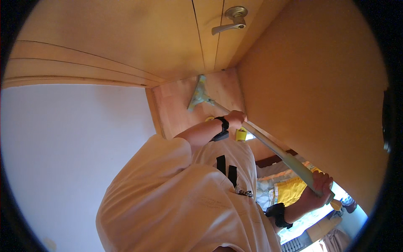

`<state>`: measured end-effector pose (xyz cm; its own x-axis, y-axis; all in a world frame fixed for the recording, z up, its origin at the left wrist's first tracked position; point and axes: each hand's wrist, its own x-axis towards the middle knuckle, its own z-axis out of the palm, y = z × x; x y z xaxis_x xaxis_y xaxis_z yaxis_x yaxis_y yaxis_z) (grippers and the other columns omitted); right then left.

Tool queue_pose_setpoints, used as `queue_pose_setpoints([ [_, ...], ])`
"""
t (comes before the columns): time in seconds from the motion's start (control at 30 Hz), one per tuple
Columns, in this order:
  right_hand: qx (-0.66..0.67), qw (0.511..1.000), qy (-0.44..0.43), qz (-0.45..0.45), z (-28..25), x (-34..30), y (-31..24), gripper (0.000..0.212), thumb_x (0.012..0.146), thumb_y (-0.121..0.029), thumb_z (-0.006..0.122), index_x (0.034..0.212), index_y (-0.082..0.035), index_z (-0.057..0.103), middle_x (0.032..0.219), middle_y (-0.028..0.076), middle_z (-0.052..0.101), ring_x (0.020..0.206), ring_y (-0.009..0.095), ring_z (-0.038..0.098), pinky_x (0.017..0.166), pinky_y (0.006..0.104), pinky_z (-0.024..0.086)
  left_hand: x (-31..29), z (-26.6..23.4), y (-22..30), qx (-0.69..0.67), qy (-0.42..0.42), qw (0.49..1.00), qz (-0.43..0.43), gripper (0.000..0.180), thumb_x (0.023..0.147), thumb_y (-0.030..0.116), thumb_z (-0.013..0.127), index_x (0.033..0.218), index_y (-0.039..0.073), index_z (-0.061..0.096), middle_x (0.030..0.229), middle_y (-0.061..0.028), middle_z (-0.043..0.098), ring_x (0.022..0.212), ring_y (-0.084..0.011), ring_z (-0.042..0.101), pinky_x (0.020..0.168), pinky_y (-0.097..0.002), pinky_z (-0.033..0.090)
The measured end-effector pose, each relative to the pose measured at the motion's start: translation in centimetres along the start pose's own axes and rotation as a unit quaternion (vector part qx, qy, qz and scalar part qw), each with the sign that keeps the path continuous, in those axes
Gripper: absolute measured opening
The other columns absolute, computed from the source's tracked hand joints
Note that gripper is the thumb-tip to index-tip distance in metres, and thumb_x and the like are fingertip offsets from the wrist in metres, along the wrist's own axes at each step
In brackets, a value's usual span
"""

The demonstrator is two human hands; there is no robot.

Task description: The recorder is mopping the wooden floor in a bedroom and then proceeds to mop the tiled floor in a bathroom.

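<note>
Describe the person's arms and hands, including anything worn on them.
The left hand and right hand are ungloved. A black strap with a dark, boxy unit circles the left wrist; a similar black band is on the right. The left sleeve is loose, pale and short.

The head view looks steeply down from above the fingers (322, 181), near them, the floor (222, 84) farther below.
</note>
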<state>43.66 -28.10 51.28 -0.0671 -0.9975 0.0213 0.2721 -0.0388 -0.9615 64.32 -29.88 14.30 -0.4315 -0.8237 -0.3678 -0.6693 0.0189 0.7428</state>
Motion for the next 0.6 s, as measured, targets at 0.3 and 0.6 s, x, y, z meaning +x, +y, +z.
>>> queue_pose_setpoints([
  [0.3,-0.027,0.995,-0.077,-0.058,-1.6,0.1,-1.6,0.014,0.072,-0.014,0.046,0.061,-0.013,0.037,0.051,-0.001,0.032,0.048,0.009,0.026,0.053,0.0287,0.026,-1.2,1.9,1.5,-0.032,0.121,0.992,-0.009,0.028,0.058,0.01,0.067,0.086,0.005,0.064,0.084,-0.0153,0.064,0.083,-0.0326,0.061,0.072,-0.0405,0.048],
  [0.6,0.03,0.962,-0.267,-0.042,0.6,3.0,0.5,0.018,0.072,-0.007,0.046,0.059,-0.014,0.036,0.05,-0.003,0.032,0.044,0.007,0.028,0.051,0.0249,0.026,-7.5,1.4,0.0,-0.065,0.237,0.968,-0.05,0.022,0.058,0.012,0.065,0.079,0.005,0.063,0.079,-0.0166,0.061,0.078,-0.0351,0.059,0.07,-0.0416,0.047],
])
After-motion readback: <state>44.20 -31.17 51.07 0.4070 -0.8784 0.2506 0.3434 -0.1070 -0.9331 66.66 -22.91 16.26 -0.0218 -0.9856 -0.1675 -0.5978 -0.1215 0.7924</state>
